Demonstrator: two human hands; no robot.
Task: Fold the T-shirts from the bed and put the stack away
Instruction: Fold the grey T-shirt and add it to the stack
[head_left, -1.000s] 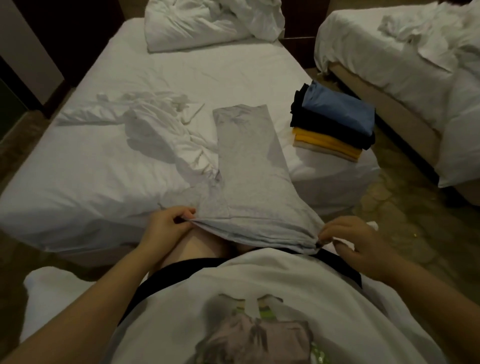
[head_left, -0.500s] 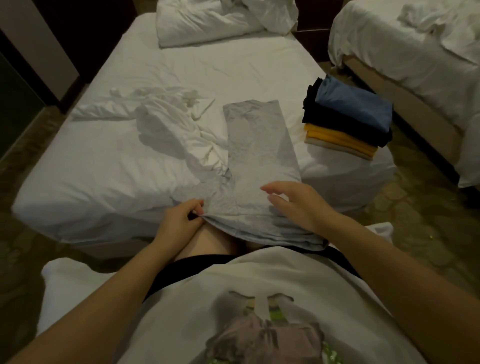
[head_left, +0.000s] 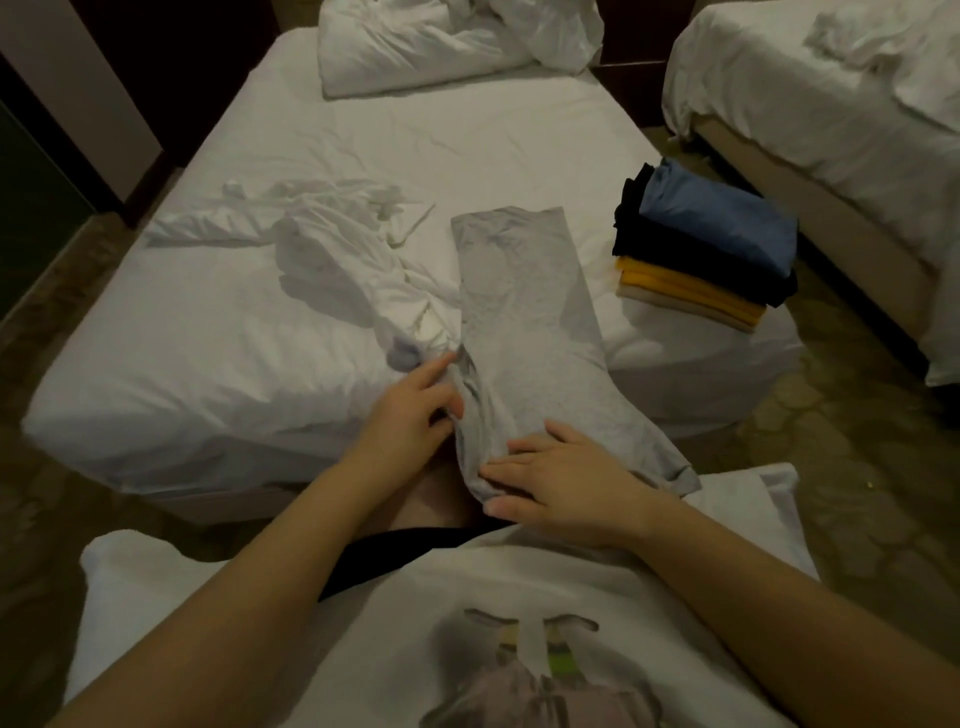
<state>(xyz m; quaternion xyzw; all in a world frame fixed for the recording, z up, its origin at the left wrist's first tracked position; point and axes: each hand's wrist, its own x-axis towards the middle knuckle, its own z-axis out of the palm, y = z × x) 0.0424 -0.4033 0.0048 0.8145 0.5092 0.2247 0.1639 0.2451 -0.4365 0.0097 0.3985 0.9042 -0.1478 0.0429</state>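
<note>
- Note the grey T-shirt (head_left: 530, 322) at frame centre: a long narrow strip on the bed (head_left: 208, 364), with its near end hanging off the edge at lower centre.
- Compare with one second ago: then pinched at both near hem corners, hands wide apart; now hands close together on the near end.
- Read the left hand (head_left: 410, 410) as pinching the bunched left edge between thumb and fingers.
- Read the right hand (head_left: 566, 483) as flat, fingers straight, pressing the cloth.
- Judge the lengthwise fold nearly done; cross folds and transfer to the stack (head_left: 706, 249), right of centre, not yet done.
- Treat the crumpled white garment (head_left: 337, 265), left of centre, as unidentified: too dim and tangled to count the pieces.
- Expect no view of the hem beneath the right hand, nor of any storage place.
</note>
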